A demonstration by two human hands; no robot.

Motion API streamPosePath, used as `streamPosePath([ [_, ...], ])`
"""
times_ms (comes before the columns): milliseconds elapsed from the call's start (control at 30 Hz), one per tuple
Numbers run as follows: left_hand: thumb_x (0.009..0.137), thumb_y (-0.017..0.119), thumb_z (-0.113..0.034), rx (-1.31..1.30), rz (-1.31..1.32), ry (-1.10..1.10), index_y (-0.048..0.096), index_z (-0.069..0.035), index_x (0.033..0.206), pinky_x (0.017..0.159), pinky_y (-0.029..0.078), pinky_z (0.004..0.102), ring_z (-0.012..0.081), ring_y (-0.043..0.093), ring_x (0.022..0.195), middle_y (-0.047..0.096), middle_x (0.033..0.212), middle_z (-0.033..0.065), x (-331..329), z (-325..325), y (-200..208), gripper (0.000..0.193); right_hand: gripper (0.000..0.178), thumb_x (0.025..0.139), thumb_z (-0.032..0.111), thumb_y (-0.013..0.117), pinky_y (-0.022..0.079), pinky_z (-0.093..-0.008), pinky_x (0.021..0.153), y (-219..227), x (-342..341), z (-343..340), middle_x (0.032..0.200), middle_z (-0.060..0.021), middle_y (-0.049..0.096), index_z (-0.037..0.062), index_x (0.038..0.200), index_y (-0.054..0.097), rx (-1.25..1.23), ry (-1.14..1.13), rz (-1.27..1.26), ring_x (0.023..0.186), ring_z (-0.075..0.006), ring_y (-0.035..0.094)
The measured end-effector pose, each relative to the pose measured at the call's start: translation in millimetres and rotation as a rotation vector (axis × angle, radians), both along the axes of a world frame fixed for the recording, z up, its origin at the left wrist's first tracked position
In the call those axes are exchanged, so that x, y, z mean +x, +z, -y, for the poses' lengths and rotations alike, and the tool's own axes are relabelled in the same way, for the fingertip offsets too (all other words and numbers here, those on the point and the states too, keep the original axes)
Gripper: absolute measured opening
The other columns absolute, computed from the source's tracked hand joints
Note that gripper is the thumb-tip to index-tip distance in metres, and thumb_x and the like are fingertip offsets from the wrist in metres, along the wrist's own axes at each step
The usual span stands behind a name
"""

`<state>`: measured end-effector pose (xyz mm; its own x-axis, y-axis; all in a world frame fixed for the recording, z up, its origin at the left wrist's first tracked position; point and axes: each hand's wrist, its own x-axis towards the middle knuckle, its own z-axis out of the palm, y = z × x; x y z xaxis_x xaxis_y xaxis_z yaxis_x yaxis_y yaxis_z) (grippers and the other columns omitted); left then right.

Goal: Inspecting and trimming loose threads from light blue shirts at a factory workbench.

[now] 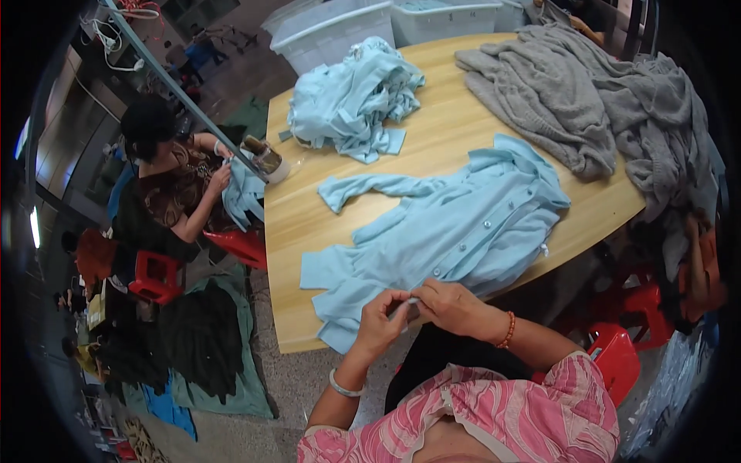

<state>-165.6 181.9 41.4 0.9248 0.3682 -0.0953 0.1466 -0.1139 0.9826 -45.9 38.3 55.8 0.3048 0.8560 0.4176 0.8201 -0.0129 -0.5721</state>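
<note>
A light blue buttoned knit cardigan (463,224) lies spread over the near part of the table, its collar toward the far right and one sleeve stretched to the left. Several buttons run down its front band toward my hands. At the table's near edge, my left hand (380,322) and my right hand (455,309) meet, fingertips pinched together on the lower end of that band. A small pale bit of cloth shows between the fingers; its finer detail is hidden.
Behind the cardigan sits a heap of light blue garments (351,100). Grey knitwear (548,92) is piled at the far right. White plastic bins (336,38) stand beyond the table (289,231). At left, a seated person (174,177) handles light blue cloth. Red stools (614,359) stand nearby.
</note>
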Motion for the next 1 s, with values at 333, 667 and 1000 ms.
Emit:
streamPosePath([
  [333, 0.091, 0.056, -0.003, 0.167, 0.036, 0.013, 0.059, 0.001, 0.095, 0.070, 0.043, 0.0202, 0.0059, 0.052, 0.078, 0.059, 0.084, -0.0006, 0.6, 0.5, -7.8, 0.007, 0.016, 0.082, 0.003, 0.059, 0.046, -0.0415, 0.066, -14.6, 10.9, 5.2, 0.086, -0.0151, 0.053, -0.0009, 0.096, 0.056, -0.162, 0.104, -0.097, 0.078, -0.0355, 0.057],
  [667, 0.093, 0.055, -0.006, 0.013, 0.113, 0.094, 0.057, 0.000, 0.096, 0.067, 0.040, 0.0184, 0.0037, 0.047, 0.074, 0.055, 0.081, -0.0028, -1.8, -6.4, -13.8, 0.007, 0.012, 0.083, 0.010, 0.060, 0.049, -0.0400, 0.073, 14.1, 28.3, 15.6, 0.087, -0.0129, 0.062, 0.0024, 0.092, 0.063, -0.201, 0.063, -0.277, 0.084, -0.0329, 0.062],
  [1000, 0.076, 0.070, -0.006, 0.627, 0.294, -0.013, 0.059, -0.003, 0.105, 0.078, 0.044, 0.0350, 0.0271, 0.056, 0.085, 0.059, 0.094, 0.0126, 20.5, 18.2, 20.0, 0.031, 0.019, 0.086, 0.014, 0.061, 0.048, -0.0317, 0.062, 28.1, 60.1, 31.2, 0.072, -0.0129, 0.064, -0.0015, 0.095, 0.067, -0.298, 0.016, -0.360, 0.064, -0.0221, 0.062],
])
